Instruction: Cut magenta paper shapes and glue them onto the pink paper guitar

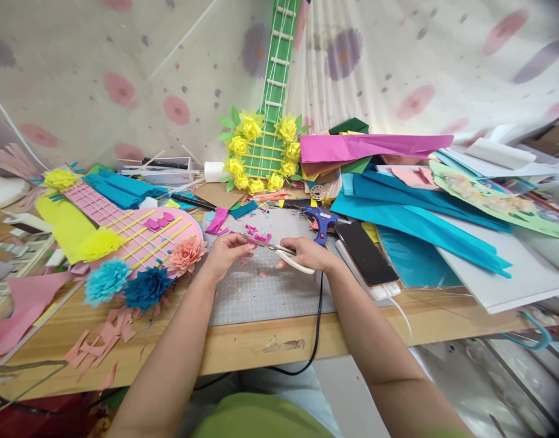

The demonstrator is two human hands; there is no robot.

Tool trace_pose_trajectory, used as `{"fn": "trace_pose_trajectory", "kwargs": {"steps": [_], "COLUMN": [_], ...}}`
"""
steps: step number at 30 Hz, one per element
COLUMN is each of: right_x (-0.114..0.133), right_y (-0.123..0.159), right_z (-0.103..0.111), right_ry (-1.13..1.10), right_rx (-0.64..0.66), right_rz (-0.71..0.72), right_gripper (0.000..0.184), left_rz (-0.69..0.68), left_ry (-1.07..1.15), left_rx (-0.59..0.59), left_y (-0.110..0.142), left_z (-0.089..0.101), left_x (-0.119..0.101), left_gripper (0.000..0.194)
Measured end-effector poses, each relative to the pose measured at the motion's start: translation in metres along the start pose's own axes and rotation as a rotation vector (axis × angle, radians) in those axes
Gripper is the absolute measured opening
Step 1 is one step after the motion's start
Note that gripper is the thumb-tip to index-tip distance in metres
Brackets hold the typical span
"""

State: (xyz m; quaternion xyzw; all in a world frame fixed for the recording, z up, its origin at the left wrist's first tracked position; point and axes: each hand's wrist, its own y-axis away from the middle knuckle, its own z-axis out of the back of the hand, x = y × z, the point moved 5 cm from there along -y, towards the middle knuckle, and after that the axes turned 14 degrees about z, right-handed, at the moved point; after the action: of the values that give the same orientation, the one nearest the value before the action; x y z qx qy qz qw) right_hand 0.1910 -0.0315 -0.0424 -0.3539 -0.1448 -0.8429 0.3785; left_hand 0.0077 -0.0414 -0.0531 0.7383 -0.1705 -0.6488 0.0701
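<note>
My right hand (306, 252) is closed round the white handles of a pair of scissors (283, 254), whose blades point left. My left hand (227, 252) pinches a small pink piece of paper (252, 242) at the blade tips. Both hands hover over a grey cutting mat (261, 292) strewn with pink scraps. To the left lies a pink paper guitar (137, 234) with yellow strips and paper flowers in peach (185, 254), light blue (106, 281) and dark blue (146, 287).
A blue glue gun (322, 220) and a dark phone (365, 253) on a white box lie right of the mat. A green paper guitar (272, 91) ringed with yellow flowers leans against the backdrop. Teal and magenta sheets (398, 207) pile at right. A black cable (318, 328) hangs over the table edge.
</note>
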Motion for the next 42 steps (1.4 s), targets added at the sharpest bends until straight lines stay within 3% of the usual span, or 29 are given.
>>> {"fn": "trace_pose_trajectory", "kwargs": {"steps": [11,15,18,21,25,32,38,42], "right_x": [-0.005,-0.008,-0.002,0.006,0.006,-0.002,-0.004,-0.002], "right_y": [0.002,-0.002,-0.011,-0.02,-0.026,-0.026,-0.028,-0.029], "right_z": [0.004,0.002,-0.009,-0.02,-0.029,-0.028,-0.029,-0.03], "right_ry": [-0.119,-0.185,-0.41,-0.599,-0.715,-0.74,-0.787,-0.74], "right_rx": [-0.05,-0.177,-0.323,-0.5,-0.605,-0.684,-0.688,-0.662], "right_rz": [-0.028,-0.027,-0.021,0.012,-0.029,-0.052,-0.006,-0.02], "right_gripper": [0.04,0.036,0.035,0.039,0.041,0.04,0.039,0.039], "left_rz": [0.034,0.03,0.016,0.039,0.083,0.133,0.131,0.133], "left_ry": [0.005,0.017,0.03,0.061,0.095,0.103,0.216,0.224], "left_rx": [-0.002,-0.06,-0.095,-0.087,-0.076,-0.125,-0.011,-0.051], "left_y": [-0.001,-0.002,-0.004,-0.006,-0.006,-0.008,-0.008,-0.008], "left_z": [-0.001,0.0,-0.001,-0.005,-0.01,-0.011,-0.019,-0.018], "left_x": [0.003,0.004,0.006,0.011,0.015,0.022,0.022,0.021], "left_gripper": [0.021,0.023,0.023,0.024,0.025,0.026,0.029,0.027]}}
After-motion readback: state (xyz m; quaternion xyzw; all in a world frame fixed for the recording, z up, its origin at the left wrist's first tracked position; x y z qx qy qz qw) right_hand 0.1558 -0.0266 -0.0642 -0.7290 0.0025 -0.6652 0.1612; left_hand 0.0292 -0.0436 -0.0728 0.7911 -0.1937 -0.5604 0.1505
